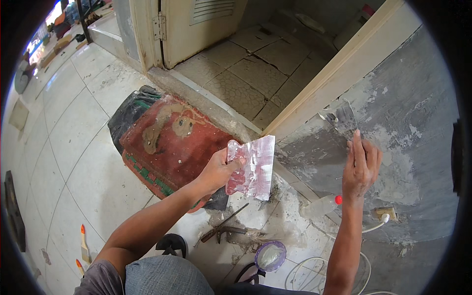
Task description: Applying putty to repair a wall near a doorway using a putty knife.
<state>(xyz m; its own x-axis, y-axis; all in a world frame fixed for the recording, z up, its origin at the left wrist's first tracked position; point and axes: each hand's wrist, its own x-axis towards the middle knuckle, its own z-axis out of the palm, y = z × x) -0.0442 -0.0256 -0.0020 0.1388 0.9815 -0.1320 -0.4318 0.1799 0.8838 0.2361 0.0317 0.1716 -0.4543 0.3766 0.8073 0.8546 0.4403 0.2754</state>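
Observation:
My left hand (221, 167) grips a red plastic spreader (250, 169) smeared with white filler, held out over the mat. My right hand (362, 164) holds a putty knife (346, 115) against the gray, patchy wall (403, 132), beside the light door frame (314, 81). Below, near my feet, a purple-rimmed tub (270, 255) contains pale paste.
A worn red mat (167, 142) lies by the threshold of an open door (196, 29). A hammer (226, 231), two brushes (83, 246) and a clear bottle (319, 206) are on the tiled floor (83, 172). A cord (364, 265) loops near a wall socket (386, 214).

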